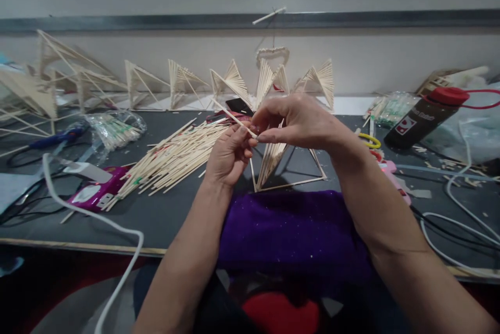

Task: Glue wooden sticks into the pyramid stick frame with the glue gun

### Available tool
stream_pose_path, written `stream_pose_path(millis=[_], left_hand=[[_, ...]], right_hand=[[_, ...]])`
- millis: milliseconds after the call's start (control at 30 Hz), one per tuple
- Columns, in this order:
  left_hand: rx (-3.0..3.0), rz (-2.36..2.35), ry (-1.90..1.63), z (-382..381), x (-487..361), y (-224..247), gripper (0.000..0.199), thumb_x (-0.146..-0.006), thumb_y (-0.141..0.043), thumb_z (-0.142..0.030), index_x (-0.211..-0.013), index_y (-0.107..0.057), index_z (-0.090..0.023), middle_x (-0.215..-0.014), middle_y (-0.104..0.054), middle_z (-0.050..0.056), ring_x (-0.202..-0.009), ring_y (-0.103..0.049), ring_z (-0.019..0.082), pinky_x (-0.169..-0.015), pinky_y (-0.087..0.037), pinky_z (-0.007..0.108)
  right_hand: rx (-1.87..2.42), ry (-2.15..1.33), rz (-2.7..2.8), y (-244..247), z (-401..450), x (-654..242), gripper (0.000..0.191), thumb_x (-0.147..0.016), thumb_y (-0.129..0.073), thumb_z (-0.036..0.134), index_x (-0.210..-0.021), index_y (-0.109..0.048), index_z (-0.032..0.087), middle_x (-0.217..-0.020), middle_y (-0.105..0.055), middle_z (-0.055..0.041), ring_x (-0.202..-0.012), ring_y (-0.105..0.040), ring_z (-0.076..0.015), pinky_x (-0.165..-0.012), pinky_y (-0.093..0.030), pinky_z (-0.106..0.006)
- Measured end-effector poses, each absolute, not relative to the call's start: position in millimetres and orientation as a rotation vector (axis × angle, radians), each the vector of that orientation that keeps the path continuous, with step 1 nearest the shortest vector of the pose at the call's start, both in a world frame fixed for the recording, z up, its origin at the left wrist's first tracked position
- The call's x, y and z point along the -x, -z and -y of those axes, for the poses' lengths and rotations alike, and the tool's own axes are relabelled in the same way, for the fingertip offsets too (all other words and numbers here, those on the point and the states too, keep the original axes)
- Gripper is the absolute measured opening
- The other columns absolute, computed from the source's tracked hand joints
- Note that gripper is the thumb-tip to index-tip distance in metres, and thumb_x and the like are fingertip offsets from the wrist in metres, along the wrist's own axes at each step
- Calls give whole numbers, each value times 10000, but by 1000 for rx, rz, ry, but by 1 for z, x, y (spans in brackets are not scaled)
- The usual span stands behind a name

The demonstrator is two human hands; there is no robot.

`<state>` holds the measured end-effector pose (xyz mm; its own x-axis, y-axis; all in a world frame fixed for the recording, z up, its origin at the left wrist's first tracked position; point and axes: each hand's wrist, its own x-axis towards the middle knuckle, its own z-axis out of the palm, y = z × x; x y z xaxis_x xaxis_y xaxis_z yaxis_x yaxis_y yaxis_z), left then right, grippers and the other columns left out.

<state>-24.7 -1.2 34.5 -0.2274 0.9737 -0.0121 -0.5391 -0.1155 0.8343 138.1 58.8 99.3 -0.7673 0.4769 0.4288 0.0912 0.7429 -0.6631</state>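
Between the fingertips of my left hand is a thin pale wooden stick, slanting up and to the left. The thumb and fingers of my right hand pinch its near end, close to the left fingertips. Just behind and below my hands stands a frame of glued sticks, with a fan of sticks rising inside it; my right hand hides its upper part. To the left lies a loose pile of similar sticks.
Several finished stick structures line the wall. A dark bottle with a red lid leans at right, near a white cable. At left are a magenta power strip and bagged sticks. Purple cloth covers the front edge.
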Motion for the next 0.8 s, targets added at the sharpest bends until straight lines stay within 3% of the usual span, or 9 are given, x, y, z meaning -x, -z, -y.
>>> stream_pose_path(millis=[333,467,633,800], left_hand=[[-558,-833,-1622,-3,21,-30,162,-814,-752,-192,-752,-604,-172,-591,-572,-76,-434,-424,-3,-360,-305,101],[-550,-827,-1643,-7,24,-31,195,-744,-800,-160,-747,-606,-181,-587,-595,-97,-433,-443,-5,-358,-311,102],[-508,-878,-1603,-11,23,-36,285,-627,-858,-134,-709,-588,-174,-540,-562,-100,-389,-353,-15,-301,-269,75],[-447,-923,-1629,-9,18,-44,222,-748,-770,-120,-682,-564,-169,-518,-545,-92,-378,-336,-6,-287,-283,70]], right_hand=[[410,-474,2441,-87,-54,-122,71,-787,-613,127,-821,-672,146,-798,-630,-35,-751,-542,-139,-686,-394,-282],[414,-339,2506,-89,-55,-121,81,-813,-568,139,-840,-637,169,-878,-642,-40,-821,-557,-154,-744,-391,-285],[302,-219,2550,-90,-56,-121,138,-781,-477,105,-850,-576,170,-951,-634,-51,-888,-531,-155,-768,-354,-270],[242,-345,2495,-89,-56,-120,133,-706,-437,106,-806,-487,179,-880,-597,-42,-820,-488,-146,-739,-316,-270]])
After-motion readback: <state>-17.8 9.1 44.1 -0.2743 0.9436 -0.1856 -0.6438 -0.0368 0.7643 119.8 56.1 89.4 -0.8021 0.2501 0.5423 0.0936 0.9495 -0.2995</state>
